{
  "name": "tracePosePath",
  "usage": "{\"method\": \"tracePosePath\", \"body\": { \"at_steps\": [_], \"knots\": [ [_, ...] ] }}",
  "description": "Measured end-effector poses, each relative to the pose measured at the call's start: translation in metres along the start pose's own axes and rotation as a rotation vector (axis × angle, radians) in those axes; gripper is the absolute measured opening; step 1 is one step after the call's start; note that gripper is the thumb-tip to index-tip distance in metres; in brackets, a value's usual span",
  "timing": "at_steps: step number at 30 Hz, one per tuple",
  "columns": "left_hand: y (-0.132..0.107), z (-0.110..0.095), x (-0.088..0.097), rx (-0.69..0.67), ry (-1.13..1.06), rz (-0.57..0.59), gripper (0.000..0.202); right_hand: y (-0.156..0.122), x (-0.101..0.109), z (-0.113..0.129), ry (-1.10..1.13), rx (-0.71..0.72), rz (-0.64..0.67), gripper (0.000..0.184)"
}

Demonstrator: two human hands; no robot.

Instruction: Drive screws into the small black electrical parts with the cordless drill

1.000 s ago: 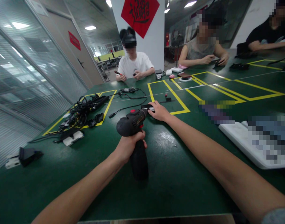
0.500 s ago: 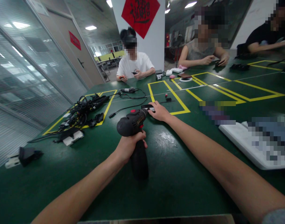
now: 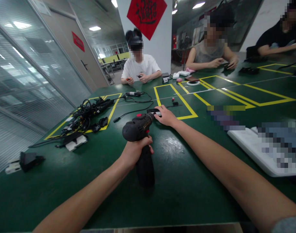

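Note:
A black cordless drill (image 3: 139, 127) with a red switch on top stands over the middle of the table, its chuck pointing away from me. My left hand (image 3: 135, 150) is wrapped round its grip, just above the battery end. At the chuck end, my right hand (image 3: 164, 116) is closed on a small black and silver piece (image 3: 155, 112); the fingers hide much of it, and I cannot tell its kind. The chuck reaches close to that piece and the fingertips. Whether a bit touches it is too small to see.
Tangled black cables (image 3: 89, 111) lie at left, with a black and white device (image 3: 75, 141) nearby. A lone cable (image 3: 133, 111) runs behind the drill. A white tray-like object (image 3: 249, 149) sits at right. Yellow tape (image 3: 188, 116) marks the green table (image 3: 109, 197). Several people sit beyond.

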State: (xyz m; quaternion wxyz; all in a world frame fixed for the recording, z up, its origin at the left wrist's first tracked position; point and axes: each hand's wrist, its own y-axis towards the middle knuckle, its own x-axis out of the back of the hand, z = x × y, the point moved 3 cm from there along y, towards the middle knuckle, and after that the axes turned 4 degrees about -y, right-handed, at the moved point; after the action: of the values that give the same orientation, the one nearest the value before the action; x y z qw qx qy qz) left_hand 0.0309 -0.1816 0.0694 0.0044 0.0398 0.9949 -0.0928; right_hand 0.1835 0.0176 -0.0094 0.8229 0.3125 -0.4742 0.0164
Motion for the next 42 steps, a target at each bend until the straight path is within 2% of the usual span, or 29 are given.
{"method": "tracePosePath", "body": {
  "at_steps": [17, 23, 36, 42],
  "knots": [
    [0.0012, -0.0007, -0.0003, -0.029, 0.004, -0.003, 0.017, 0.0004, -0.0026, -0.0015, -0.004, 0.007, -0.014, 0.049],
    [0.0022, -0.0008, -0.0009, -0.04, -0.031, 0.011, 0.025, 0.0007, -0.0029, -0.0021, -0.006, 0.005, -0.014, 0.049],
    [0.0035, 0.0016, 0.0019, -0.002, -0.006, 0.023, 0.024, 0.0004, -0.0034, -0.0029, -0.006, 0.005, -0.018, 0.049],
    [0.0026, -0.0011, -0.0008, -0.034, -0.018, 0.018, 0.026, 0.0, -0.002, -0.0012, -0.003, 0.002, -0.019, 0.049]
  ]
}}
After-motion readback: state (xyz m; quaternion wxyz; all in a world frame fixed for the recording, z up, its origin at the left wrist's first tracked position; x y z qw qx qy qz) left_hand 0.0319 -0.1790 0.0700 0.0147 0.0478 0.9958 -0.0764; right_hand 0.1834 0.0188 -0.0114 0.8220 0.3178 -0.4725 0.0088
